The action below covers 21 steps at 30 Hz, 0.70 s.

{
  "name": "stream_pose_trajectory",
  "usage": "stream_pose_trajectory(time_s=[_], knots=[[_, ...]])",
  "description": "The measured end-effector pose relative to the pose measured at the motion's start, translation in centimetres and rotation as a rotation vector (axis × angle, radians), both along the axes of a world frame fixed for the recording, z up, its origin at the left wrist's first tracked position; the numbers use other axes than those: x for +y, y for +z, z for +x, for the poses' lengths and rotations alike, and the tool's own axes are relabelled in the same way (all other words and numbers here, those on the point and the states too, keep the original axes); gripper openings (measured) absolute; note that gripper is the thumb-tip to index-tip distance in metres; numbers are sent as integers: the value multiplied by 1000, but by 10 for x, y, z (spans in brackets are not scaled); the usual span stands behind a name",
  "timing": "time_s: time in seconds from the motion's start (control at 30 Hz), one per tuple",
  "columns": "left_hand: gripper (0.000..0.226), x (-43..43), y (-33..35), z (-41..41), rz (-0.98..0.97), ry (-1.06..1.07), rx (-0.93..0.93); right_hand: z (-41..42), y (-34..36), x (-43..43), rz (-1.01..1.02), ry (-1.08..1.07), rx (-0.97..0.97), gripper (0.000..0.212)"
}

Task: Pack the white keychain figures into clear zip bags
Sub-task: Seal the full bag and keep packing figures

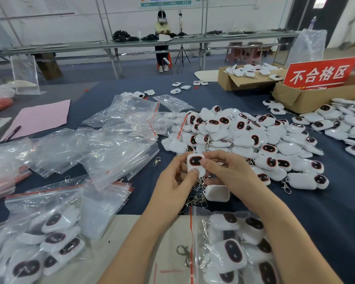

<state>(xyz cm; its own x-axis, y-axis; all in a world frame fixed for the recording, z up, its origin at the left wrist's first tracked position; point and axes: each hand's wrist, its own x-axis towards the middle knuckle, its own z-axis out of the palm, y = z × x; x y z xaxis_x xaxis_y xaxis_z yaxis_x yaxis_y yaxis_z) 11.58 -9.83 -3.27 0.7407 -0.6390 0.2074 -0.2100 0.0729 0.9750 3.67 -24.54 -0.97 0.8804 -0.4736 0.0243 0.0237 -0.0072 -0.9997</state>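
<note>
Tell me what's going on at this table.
A person is packing keychains. The left hand and right hand together hold one white keychain figure, dark face up, above the dark table. A big pile of loose figures lies just beyond the hands, and empty zip bags are spread to the left. Filled bags lie at the near edge. The held figure is not yet in a bag.

Glossy white plastic keychain figures (252, 138) with metal clasps lie beside crinkled clear plastic zip bags (119, 140) on matt dark cloth (326, 212).
</note>
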Motion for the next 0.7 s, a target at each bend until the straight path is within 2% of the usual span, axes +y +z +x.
stream_pose_trajectory(time_s=[0.1, 0.2, 0.3, 0.37, 0.47, 0.6, 0.7], knots=[[26, -2, -2, -2, -11, 109, -53, 1, -2, 0, 11, 0, -18, 16], [23, -2, -6, -3, 54, 233, -236, 2, -2, 2, -9, 77, -23, 20], [27, -2, -7, -4, 62, 292, -386, 2, -2, 2, -96, 81, -62, 17], [28, -3, -5, -4, 21, 302, -406, 1, -1, 2, -110, 70, -103, 13], [22, -4, -1, -6, -15, 300, -354, 1, 1, 3, -71, 80, -158, 13], [22, -3, 3, -8, -50, 158, -90, -1, 1, 0, -66, 93, -145, 24], [21, -2, 3, -4, -109, 121, 18, -2, 1, 1, -84, 144, -98, 24]])
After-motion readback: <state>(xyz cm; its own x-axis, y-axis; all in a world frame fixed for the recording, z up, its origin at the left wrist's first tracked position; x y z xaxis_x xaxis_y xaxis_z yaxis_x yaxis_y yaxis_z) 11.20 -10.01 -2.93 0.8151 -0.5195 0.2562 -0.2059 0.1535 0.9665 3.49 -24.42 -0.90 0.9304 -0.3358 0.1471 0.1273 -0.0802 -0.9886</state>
